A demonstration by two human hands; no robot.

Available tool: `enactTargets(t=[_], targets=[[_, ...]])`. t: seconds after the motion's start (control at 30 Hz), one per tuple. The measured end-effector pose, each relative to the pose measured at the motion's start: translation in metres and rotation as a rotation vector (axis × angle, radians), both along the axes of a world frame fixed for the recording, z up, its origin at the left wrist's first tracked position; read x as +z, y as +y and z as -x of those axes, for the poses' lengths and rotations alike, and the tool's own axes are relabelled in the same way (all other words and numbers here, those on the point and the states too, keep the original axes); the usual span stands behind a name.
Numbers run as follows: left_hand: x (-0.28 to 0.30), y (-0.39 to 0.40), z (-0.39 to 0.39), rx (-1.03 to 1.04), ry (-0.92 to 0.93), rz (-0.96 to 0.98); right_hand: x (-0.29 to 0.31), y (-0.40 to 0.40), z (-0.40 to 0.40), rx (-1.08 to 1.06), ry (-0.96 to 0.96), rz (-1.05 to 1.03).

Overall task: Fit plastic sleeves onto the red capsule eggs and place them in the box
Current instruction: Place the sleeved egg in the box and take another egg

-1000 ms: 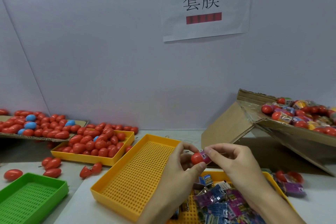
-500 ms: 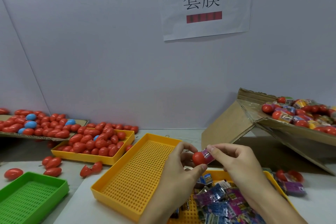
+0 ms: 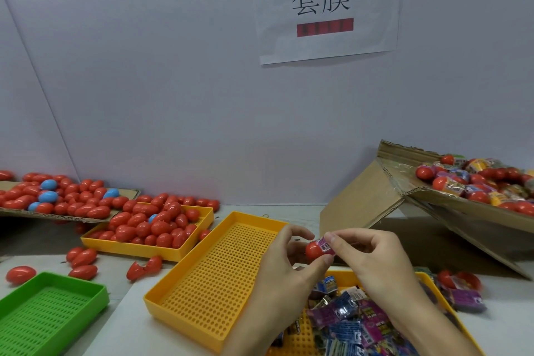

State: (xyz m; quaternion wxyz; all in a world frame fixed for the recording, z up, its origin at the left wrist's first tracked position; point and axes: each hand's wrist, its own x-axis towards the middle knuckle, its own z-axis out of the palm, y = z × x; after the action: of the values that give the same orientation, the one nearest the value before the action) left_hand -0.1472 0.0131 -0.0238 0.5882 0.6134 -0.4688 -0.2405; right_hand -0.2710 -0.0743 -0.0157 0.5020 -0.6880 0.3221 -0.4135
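My left hand [image 3: 284, 266] holds a red capsule egg [image 3: 313, 250] between thumb and fingers above the table. My right hand [image 3: 367, 260] pinches a pink plastic sleeve [image 3: 326, 245] that covers the egg's right end. Below my hands a yellow tray [image 3: 442, 306] holds several loose printed sleeves [image 3: 352, 324]. A tilted cardboard box [image 3: 450, 205] at the right holds several sleeved eggs [image 3: 476, 185]. A yellow tray [image 3: 121, 246] at the left is heaped with bare red eggs [image 3: 150, 225].
An empty perforated yellow tray [image 3: 219, 277] sits left of my hands, a green tray [image 3: 49, 312] at the bottom left. A cardboard sheet [image 3: 66, 215] at far left carries red and blue eggs. Loose red eggs [image 3: 83, 263] lie on the table; a sleeved egg [image 3: 459, 283] lies right.
The sleeve has slid a little further onto the egg's right end; both hands stay in nearly the same place.
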Motion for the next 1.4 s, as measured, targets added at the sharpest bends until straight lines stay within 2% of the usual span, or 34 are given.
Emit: enactTargets(t=[0.27, 0.53, 0.63, 0.77, 0.9, 1.1, 1.27, 1.4], targets=[[0.000, -0.003, 0.002, 0.024, -0.011, 0.094, 0.001, 0.002, -0.001, 0.027, -0.018, 0.076], [0.000, -0.005, 0.001, 0.095, 0.070, 0.159, -0.007, 0.005, -0.006, 0.018, 0.219, 0.386], [-0.002, -0.006, 0.001, 0.102, 0.060, 0.172, -0.011, 0.008, -0.011, -0.064, 0.325, 0.555], [-0.003, -0.007, 0.004, 0.079, 0.049, 0.180, -0.011, 0.008, -0.011, -0.192, 0.341, 0.698], [-0.004, -0.008, 0.005, 0.085, 0.059, 0.171, -0.011, 0.007, -0.010, -0.207, 0.349, 0.716], [-0.001, -0.006, 0.006, 0.066, 0.175, 0.118, -0.008, 0.011, -0.012, -0.079, 0.308, 0.723], [-0.004, -0.008, 0.005, 0.019, 0.012, 0.067, -0.007, 0.013, -0.013, -0.042, 0.294, 0.737], [-0.004, -0.007, 0.005, -0.024, 0.008, 0.025, -0.006, 0.010, -0.010, -0.018, 0.297, 0.750]])
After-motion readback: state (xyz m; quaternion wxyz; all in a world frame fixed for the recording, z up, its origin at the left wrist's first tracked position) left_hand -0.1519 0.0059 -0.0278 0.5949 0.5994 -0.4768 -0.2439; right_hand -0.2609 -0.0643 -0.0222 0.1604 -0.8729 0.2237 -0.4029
